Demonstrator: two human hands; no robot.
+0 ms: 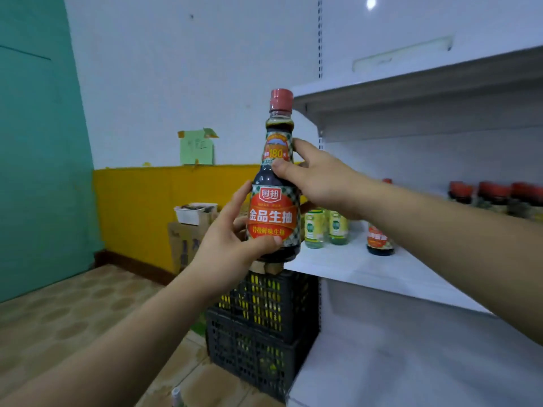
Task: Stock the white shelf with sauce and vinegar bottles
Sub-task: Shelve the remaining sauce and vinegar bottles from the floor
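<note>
- holding a dark glass soy sauce bottle [274, 183] with a red cap and an orange-red label upright in the air, both hands on it, just off the left end of the white metal shelf [367, 268].
- the left hand [232, 239] wraps the lower body of the bottle, thumb across the bottom of the label and fingers curled behind.
- the right hand [317, 177] pinches the narrow shoulder below the neck, thumb in front and fingers round the back.
- on the middle board stand two small bottles with yellow-green labels [314, 227], side by side near the left edge.
- just right of them stands another dark sauce bottle with an orange label [379, 239], partly hidden by the right forearm.
- further along the same board is a blurred row of red-capped bottles [496, 195].
- two stacked black plastic crates [264, 318] sit on the floor beside the shelf, below the held bottle.
- a brown cardboard box [185, 242] with a white tray [194, 212] on top stands against the yellow wall.
</note>
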